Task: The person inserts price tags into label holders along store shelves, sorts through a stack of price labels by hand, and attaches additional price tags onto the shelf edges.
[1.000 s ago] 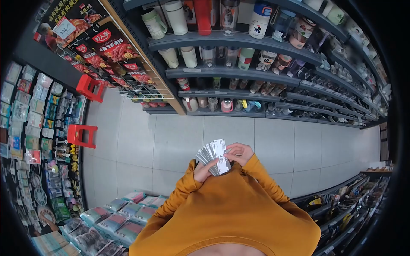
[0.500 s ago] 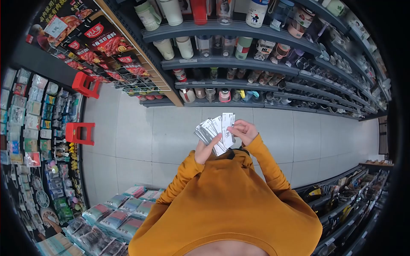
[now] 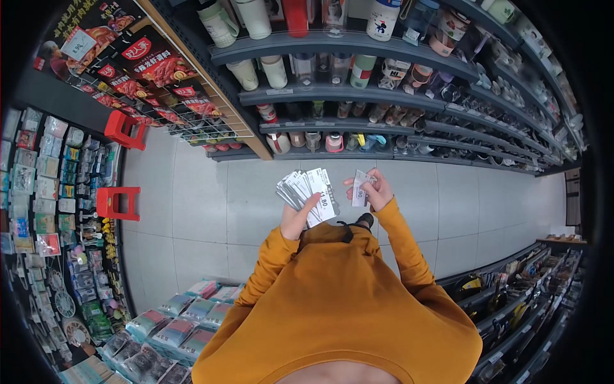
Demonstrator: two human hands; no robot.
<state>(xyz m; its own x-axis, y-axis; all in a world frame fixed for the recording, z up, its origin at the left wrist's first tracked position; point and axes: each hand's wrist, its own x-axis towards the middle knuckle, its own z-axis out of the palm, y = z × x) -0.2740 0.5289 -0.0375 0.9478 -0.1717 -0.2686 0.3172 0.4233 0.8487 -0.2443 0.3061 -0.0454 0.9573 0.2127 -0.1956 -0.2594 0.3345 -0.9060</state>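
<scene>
Cards [image 3: 311, 197] fan out in the left hand [image 3: 295, 221], its thumb pressed over the front one; just beside them, the right hand [image 3: 377, 192] pinches a single card [image 3: 360, 195] between thumb and fingers. Beyond the tiled floor [image 3: 204, 205] stand shelves [image 3: 345, 95] of bottles [image 3: 363, 70].
</scene>
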